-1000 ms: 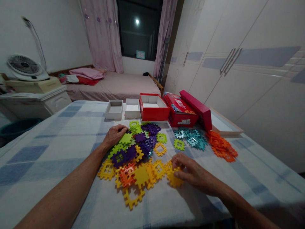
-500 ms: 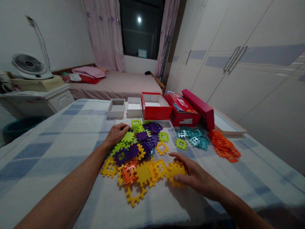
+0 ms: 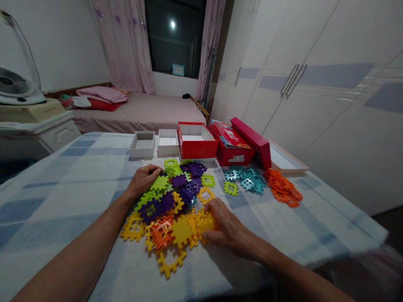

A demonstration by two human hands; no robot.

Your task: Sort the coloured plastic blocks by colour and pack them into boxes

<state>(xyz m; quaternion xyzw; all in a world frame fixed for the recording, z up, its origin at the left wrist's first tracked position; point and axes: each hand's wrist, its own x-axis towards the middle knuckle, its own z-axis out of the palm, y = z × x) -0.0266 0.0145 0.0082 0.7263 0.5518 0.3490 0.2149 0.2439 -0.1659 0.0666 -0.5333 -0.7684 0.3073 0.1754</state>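
Note:
A heap of flat notched plastic tiles (image 3: 176,201) in yellow, purple, lime and orange lies on the checked tablecloth in front of me. My left hand (image 3: 142,179) rests curled on the heap's far left edge, over lime and purple tiles. My right hand (image 3: 227,228) lies at the heap's near right, fingers closed round a small stack of yellow tiles (image 3: 205,223). To the right sit a teal pile (image 3: 247,180) and an orange pile (image 3: 283,188), with a lone lime tile (image 3: 231,188) between the heap and them.
Two white trays (image 3: 142,144) and an open red box (image 3: 197,141) stand behind the heap, with a red printed box and lid (image 3: 241,144) beside them. A wardrobe (image 3: 315,96) lines the right. A bed (image 3: 138,111) and a fan (image 3: 15,86) lie beyond the table.
My right hand has slid left with the yellow tiles, pushing them against the yellow part of the heap. My left hand has stayed put. The view has shifted slightly.

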